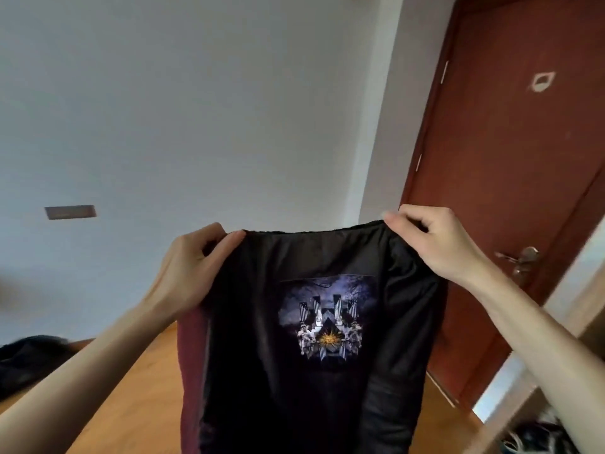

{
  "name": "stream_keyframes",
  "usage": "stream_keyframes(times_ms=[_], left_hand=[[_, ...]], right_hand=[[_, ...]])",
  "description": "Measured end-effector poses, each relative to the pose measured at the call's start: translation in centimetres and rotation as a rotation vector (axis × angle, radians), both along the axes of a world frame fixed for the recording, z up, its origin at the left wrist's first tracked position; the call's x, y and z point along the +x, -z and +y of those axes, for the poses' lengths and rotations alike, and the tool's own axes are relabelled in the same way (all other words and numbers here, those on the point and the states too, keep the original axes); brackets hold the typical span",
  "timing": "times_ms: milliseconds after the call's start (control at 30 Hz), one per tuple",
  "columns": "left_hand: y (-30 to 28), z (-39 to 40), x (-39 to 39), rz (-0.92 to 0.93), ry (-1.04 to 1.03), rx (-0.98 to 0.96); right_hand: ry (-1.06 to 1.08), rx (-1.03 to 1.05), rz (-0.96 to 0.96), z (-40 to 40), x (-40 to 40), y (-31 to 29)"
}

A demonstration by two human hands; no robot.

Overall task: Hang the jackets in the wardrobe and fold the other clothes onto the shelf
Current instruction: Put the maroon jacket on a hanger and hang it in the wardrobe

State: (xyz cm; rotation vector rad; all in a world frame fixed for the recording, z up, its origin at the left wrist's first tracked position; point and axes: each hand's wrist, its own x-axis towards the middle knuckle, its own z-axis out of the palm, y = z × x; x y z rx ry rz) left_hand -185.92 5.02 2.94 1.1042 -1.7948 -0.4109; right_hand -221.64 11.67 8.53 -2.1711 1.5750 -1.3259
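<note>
White wall [196,109] fills most of the view, red-brown door [510,191] at right w/ lever handle [520,257]; wood floor [144,388] below. Black garment [294,371] hangs btwn both hands, long axis vertical, top edge level & stretched side to side, printed graphic panel [327,319] facing the person. Prob. a jacket, its shiny lining showing, but can't be sure. Left hand [193,267] pinches top-left corner, right hand [435,244] pinches top-right, both curled on fabric, equally near. Dark clothes pile [29,362] lies low left. Wardrobe not clearly in view; pale wood frame [573,309] at far right may be it, so the garment likely swings rightward.
</note>
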Motion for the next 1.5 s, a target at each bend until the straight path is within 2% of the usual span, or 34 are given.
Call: stream_keyframes(times_ms=[267,567,900,1200,1500], left_hand=[[-2.4,-6.2,-7.5,0.008,0.325,-0.045],[-2.8,-6.5,-20.6,0.19,0.666,0.031],[-8.2,0.9,-35.7,0.263,0.957,-0.091],[-13.3,10.3,-48.1,0.406,1.087,-0.107],[-18.0,17.6,-58.2,0.505,1.178,-0.145]], right_hand=[[0.371,-0.071,-0.003,3.4,-3.9,-1.4],[0.732,-0.036,-0.015,12.3,-8.6,-1.1],[1.011,-0.066,0.011,24.7,-16.1,-2.0],[1.143,-0.177,0.079,34.9,-24.1,-6.0],[1.286,-0.166,0.164,41.9,-33.8,-7.0]])
